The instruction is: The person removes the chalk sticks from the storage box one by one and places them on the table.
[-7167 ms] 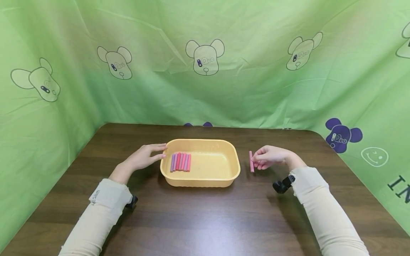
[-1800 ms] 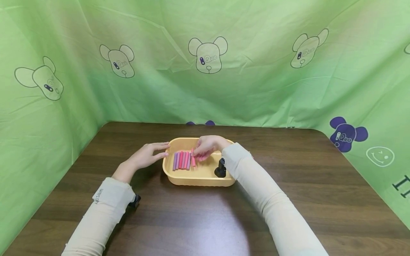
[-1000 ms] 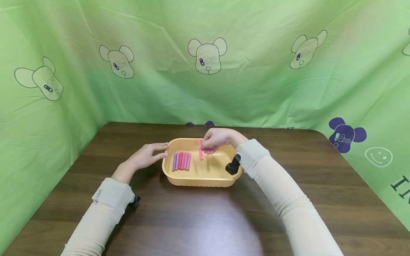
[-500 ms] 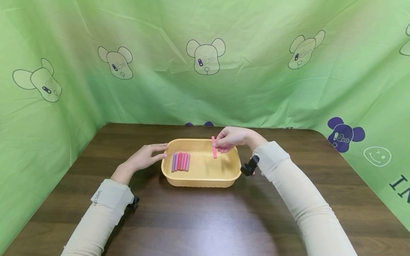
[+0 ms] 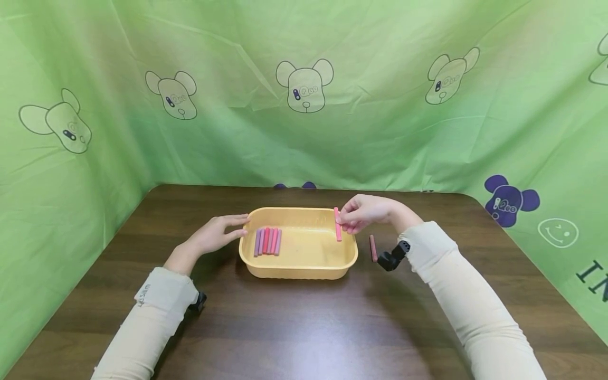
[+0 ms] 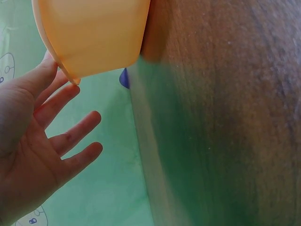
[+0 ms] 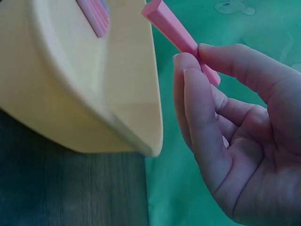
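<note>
A yellow plastic bin (image 5: 296,273) stands on the table. A row of several pink and purple sticks (image 5: 267,241) lies side by side in its left end. My left hand (image 5: 212,233) touches the bin's left rim with straight, spread fingers, also seen close in the left wrist view. My right hand (image 5: 367,212) pinches a slim pink stick (image 5: 338,224) between thumb and fingertips, raised above the bin's right end. The right wrist view shows this held pink stick (image 7: 171,28) with flat, faceted sides. Another pink stick (image 5: 373,248) lies on the table right of the bin.
The brown wooden table (image 5: 285,327) extends around the bin. A green printed cloth (image 5: 304,142) hangs behind and beside it. A black wrist camera (image 5: 393,256) sits under the right wrist, close to the stick on the table.
My right hand has lifted a pink stick from the row's right end and carried it rightward. The stick held earliest now lies on the table. My left hand stays at the rim.
</note>
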Tool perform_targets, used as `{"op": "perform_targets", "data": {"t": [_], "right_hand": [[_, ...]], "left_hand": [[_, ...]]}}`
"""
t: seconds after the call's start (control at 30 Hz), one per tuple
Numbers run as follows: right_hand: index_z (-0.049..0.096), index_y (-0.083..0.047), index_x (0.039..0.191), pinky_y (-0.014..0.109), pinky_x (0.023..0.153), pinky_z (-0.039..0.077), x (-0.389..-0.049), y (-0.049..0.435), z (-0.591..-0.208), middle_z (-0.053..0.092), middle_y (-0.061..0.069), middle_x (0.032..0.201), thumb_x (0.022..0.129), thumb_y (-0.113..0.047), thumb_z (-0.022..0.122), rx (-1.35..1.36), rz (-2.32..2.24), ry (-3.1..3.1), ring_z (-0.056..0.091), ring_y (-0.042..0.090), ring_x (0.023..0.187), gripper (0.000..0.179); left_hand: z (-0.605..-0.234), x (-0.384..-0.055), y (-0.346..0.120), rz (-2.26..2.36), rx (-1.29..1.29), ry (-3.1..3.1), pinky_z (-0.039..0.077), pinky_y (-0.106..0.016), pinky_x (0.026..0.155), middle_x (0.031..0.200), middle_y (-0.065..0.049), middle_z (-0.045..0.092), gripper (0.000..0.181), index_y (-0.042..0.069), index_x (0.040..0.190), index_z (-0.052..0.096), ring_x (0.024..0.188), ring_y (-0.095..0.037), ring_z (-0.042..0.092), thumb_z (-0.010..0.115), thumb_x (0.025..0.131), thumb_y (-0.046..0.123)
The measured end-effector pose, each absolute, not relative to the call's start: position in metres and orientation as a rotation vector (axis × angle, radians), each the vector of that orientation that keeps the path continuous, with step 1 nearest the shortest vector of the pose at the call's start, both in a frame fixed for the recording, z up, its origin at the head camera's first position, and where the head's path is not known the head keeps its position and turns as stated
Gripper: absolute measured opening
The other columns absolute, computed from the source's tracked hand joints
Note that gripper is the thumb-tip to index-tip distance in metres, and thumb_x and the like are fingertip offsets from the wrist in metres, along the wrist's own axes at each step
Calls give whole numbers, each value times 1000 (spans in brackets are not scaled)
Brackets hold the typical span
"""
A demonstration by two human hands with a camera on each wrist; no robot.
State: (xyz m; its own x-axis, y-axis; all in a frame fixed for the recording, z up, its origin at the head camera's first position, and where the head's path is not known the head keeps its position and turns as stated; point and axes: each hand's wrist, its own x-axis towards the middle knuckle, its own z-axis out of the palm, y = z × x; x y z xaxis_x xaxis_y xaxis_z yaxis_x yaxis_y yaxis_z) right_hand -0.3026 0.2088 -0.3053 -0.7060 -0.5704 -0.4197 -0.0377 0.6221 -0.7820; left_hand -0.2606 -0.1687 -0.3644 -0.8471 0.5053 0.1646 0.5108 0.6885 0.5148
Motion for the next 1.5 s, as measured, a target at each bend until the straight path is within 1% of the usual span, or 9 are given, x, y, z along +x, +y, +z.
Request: {"op": "perform_targets", "data": {"t": [0.1, 0.23, 0.43, 0.7, 0.93, 1.17, 1.3, 1.5], "right_hand": [[64, -2, 88, 23, 69, 56, -300, 217, -307, 64, -3, 71, 91, -15, 56, -490, -1026, 2174, 60, 5, 67, 15], [63, -3, 88, 26, 71, 57, -296, 228, -309, 64, -2, 72, 91, -16, 55, -487, -1030, 2175, 61, 6, 69, 16], [62, -4, 89, 24, 69, 55, -291, 245, -316, 63, -2, 75, 93, -17, 54, -480, -1069, 2162, 61, 6, 70, 16], [62, -6, 91, 21, 68, 55, -285, 268, -327, 62, -5, 74, 93, -16, 54, -412, -1133, 2142, 60, 4, 70, 13], [60, -6, 94, 22, 70, 56, -283, 289, -339, 63, -4, 76, 94, -16, 53, -362, -1163, 2112, 61, 3, 72, 13], [60, -7, 92, 21, 69, 56, -282, 306, -349, 65, -2, 79, 93, -16, 52, -337, -1161, 2114, 61, 5, 72, 12], [60, -9, 92, 20, 69, 56, -281, 313, -355, 64, -4, 77, 94, -17, 52, -310, -1176, 2098, 61, 4, 72, 12], [60, -8, 91, 18, 67, 55, -282, 322, -364, 64, -4, 78, 94, -16, 51, -265, -1179, 2091, 60, 3, 71, 13]], "left_hand": [[-365, -260, -169, -885, -869, -2873, 35, -50, 108, 136, -18, 51, 43, 0, 129, 54, 130, -36, 44, 59, 92, 21], [-365, -260, -169, -890, -866, -2878, 35, -49, 109, 136, -18, 51, 43, 0, 129, 54, 130, -36, 44, 59, 92, 21], [-363, -259, -168, -891, -863, -2887, 35, -49, 109, 137, -17, 51, 43, 0, 130, 53, 131, -35, 44, 58, 92, 21], [-363, -258, -169, -896, -853, -2896, 34, -50, 109, 138, -17, 50, 44, 1, 131, 52, 132, -35, 43, 58, 92, 21], [-362, -258, -168, -907, -846, -2896, 34, -50, 110, 139, -16, 49, 44, 1, 131, 52, 132, -36, 42, 58, 92, 22], [-362, -257, -168, -909, -853, -2890, 34, -50, 109, 138, -17, 50, 44, 1, 131, 52, 132, -35, 43, 58, 92, 20], [-362, -258, -168, -901, -850, -2892, 34, -49, 109, 138, -17, 50, 44, 1, 131, 52, 132, -35, 43, 58, 93, 21], [-364, -258, -169, -898, -860, -2880, 35, -50, 109, 137, -17, 50, 43, 1, 130, 53, 131, -35, 43, 58, 92, 20]]}}
